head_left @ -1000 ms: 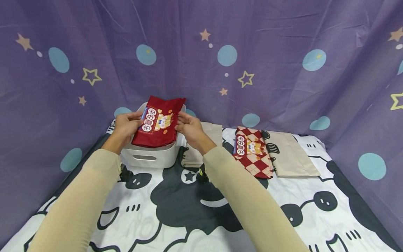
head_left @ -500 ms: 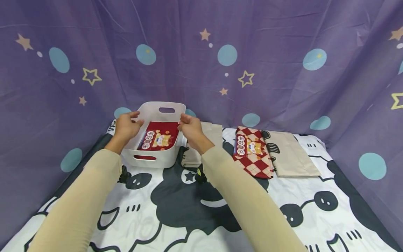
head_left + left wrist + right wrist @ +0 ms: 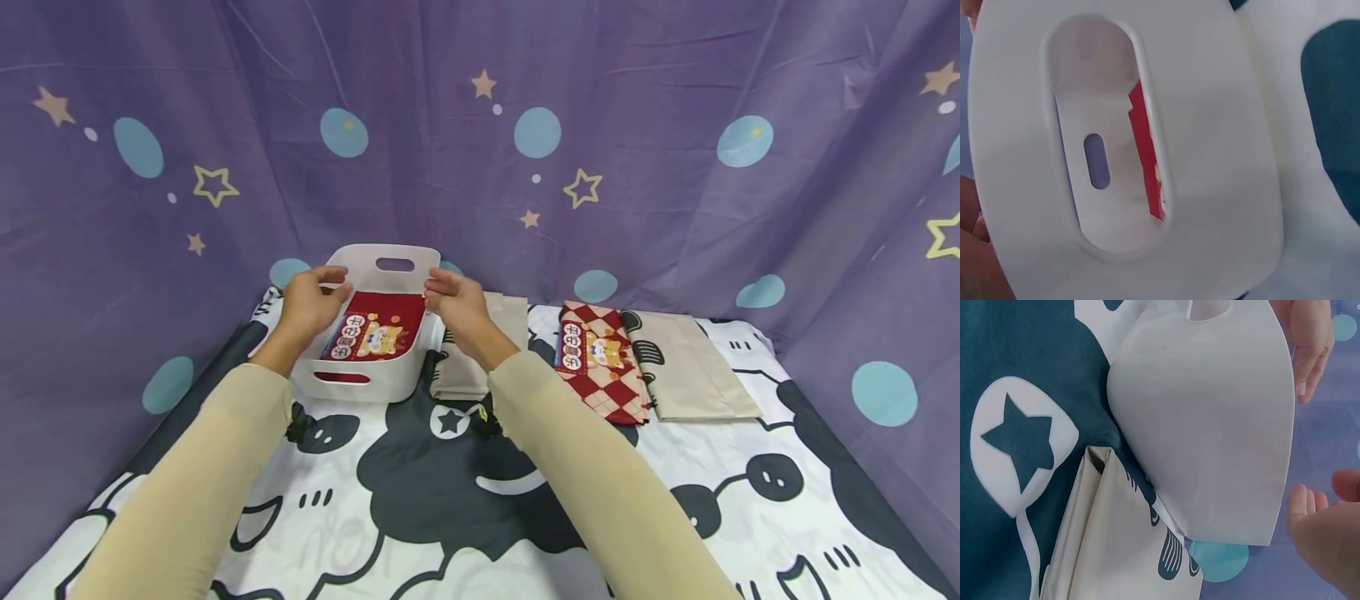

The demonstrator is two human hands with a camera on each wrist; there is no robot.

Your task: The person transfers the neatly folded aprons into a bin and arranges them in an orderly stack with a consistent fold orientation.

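A folded red cloth point(image 3: 382, 325) with a cartoon dog patch lies inside the white plastic basket point(image 3: 367, 385). Through the handle slot, the left wrist view shows a strip of the same red cloth point(image 3: 1144, 150). My left hand point(image 3: 309, 304) hovers at the basket's left rim, thumb and fingers apart with nothing between them. At the opposite rim is my right hand point(image 3: 461, 310), its fingers extended and holding nothing. The right wrist view has both the right hand point(image 3: 1329, 534) and the left hand point(image 3: 1311, 347) beyond the basket wall point(image 3: 1210, 425).
Against the basket's right side lies a folded beige cloth point(image 3: 461, 375). Farther right are a red-and-cream checked folded cloth point(image 3: 603, 367) and another beige folded cloth point(image 3: 697, 375). A purple curtain point(image 3: 480, 167) hangs behind the sheep-patterned table cover point(image 3: 442, 483).
The red cloth, held by both hands above the basket, has gone down into it and been let go. The left hand has since shifted slightly to the right.
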